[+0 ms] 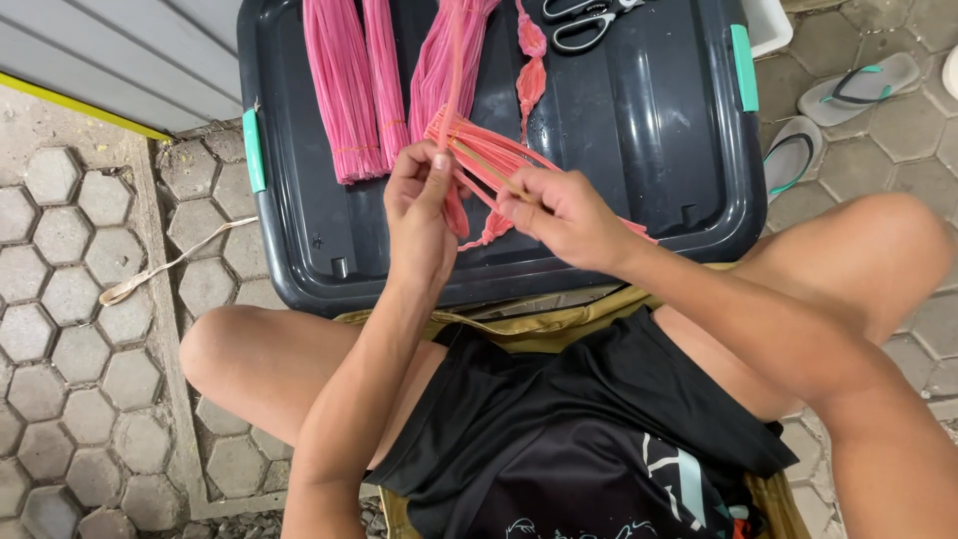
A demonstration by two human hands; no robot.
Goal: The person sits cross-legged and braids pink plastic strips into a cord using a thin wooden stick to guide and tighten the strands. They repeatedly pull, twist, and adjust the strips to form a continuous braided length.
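A single camera sat on the person's head and looked steeply down over the lap, facing forward toward twelve o'clock. It was close: the left hand [419, 205] and right hand [564, 215] filled the middle of the frame, with the bare knees at nine and three o'clock. The dark storage-bin lid [649, 130] ran off the top edge at twelve, and hexagonal paving stones [70, 289] filled the nine o'clock side.

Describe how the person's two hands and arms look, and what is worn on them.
Both arms are bare up to the frame edge: no sleeves, gloves, watch or rings show. The left hand and right hand have short, unpainted nails. Black shorts cover the lap.
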